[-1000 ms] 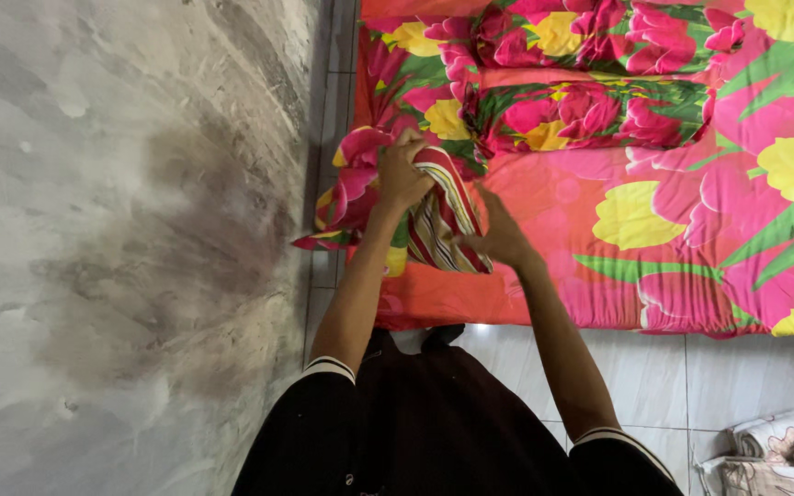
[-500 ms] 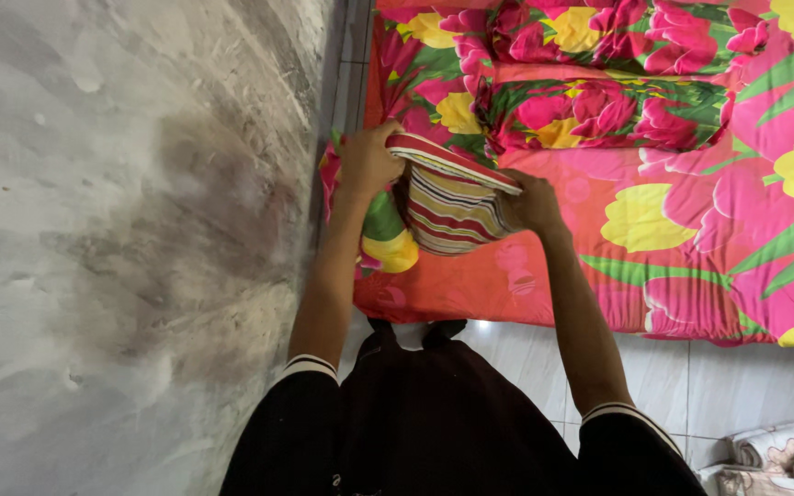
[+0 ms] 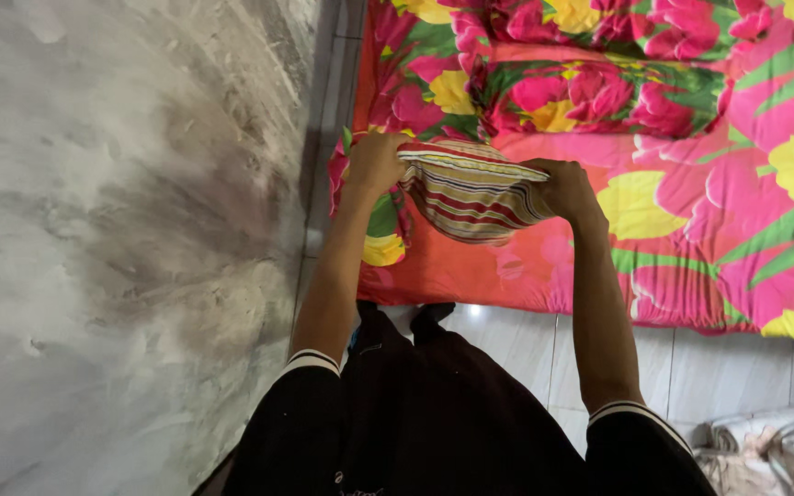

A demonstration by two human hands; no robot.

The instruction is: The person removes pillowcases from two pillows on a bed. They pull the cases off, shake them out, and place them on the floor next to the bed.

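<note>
I hold a striped pillow (image 3: 470, 191) with red, cream and green bands above the near left corner of a mattress. My left hand (image 3: 374, 163) grips its left end together with a floral pillowcase (image 3: 380, 225) in pink, green and yellow that hangs bunched below. My right hand (image 3: 566, 188) grips the pillow's right end. The pillow lies roughly level between both hands.
The mattress (image 3: 691, 239) wears a pink and orange floral sheet. Two matching floral bolsters (image 3: 599, 96) lie across its far side. A rough grey wall (image 3: 121, 230) runs along the left. White floor tiles (image 3: 516, 340) lie below, with a crumpled pale cloth (image 3: 765, 445) at bottom right.
The striped pillow has gone from hanging bunched under my left hand to being stretched level. My right hand moved right to grip its end. The pillowcase slid towards the left end.
</note>
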